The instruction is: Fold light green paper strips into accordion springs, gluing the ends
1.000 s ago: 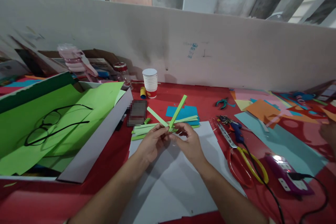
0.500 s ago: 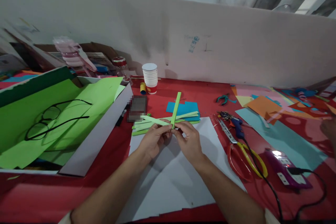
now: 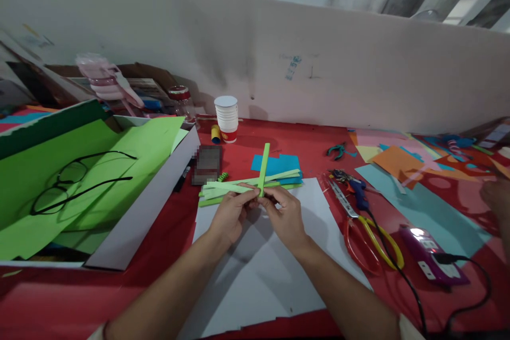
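Observation:
Over a white sheet of paper point(image 3: 266, 281), my two hands meet with their fingertips closed on green paper strips. A bright green strip point(image 3: 264, 164) points up and away from the pinch; a paler strip point(image 3: 223, 187) runs out to the left. My left hand point(image 3: 229, 218) pinches where the two strips cross. My right hand point(image 3: 286, 218) pinches the same spot from the other side. The crossing itself is mostly covered by the fingers. Just beyond lie several loose green strips point(image 3: 292, 174) and pieces of blue paper point(image 3: 285, 162).
At left stands a box point(image 3: 159, 186) with green sheets and glasses point(image 3: 59, 188). Paper cups point(image 3: 226, 117) stand behind. To the right are scissors point(image 3: 382, 239), a blue glue gun point(image 3: 360, 194), a purple corded device point(image 3: 434, 260) and coloured paper point(image 3: 422, 212). Another person's hand point(image 3: 496, 196) shows at the right edge.
The pale strip's left end has swung lower and toward the left, and the bright strip has tilted slightly more upright. Both hands stay pinched together; the view has shifted slightly.

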{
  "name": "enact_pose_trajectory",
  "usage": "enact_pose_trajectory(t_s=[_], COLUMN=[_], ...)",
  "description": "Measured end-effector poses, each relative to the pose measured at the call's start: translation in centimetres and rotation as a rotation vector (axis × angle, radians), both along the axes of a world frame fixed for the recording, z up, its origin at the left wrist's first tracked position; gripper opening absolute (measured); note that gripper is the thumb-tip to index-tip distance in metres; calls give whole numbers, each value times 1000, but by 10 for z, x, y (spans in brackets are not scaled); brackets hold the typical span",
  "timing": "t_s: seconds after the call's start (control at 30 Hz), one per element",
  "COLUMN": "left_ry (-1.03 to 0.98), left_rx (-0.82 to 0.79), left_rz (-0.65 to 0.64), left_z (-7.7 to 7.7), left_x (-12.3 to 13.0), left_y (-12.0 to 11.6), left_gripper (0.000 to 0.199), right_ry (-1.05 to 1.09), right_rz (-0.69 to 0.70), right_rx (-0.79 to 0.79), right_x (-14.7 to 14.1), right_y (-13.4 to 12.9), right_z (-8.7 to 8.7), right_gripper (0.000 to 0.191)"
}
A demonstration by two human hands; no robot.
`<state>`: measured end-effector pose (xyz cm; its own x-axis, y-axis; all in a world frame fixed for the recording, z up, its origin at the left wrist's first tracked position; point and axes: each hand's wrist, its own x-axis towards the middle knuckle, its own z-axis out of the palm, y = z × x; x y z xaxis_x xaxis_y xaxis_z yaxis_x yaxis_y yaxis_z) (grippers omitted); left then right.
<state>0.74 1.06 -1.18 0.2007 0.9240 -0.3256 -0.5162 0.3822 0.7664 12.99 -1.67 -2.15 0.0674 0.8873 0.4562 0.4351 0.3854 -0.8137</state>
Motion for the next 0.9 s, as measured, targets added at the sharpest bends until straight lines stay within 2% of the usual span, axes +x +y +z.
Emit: enact_pose_trajectory(t_s=[0.17,0.27,0.4,0.67,0.9], left_ry=[-3,17,76,46,94], left_rx=[28,108,177,233,269], left_rz=[28,53,81,100,156], left_z=[-5,-4,-2,-3,1], left_x=[1,2,2,7,7], left_y=[2,0,-3,-9,-12], left_gripper=[13,12,11,13,14], right_ry=[86,147,287,497,643], right_rz=[-1,2,13,58,97], right_rx=[-64,-118,-181,-242,-283], right_x=[-1,-2,-5,-9,-12], right_y=[0,1,2,2,2], right_z=[-2,-7,-11,-5,-3], right_gripper=[11,11,21,13,16])
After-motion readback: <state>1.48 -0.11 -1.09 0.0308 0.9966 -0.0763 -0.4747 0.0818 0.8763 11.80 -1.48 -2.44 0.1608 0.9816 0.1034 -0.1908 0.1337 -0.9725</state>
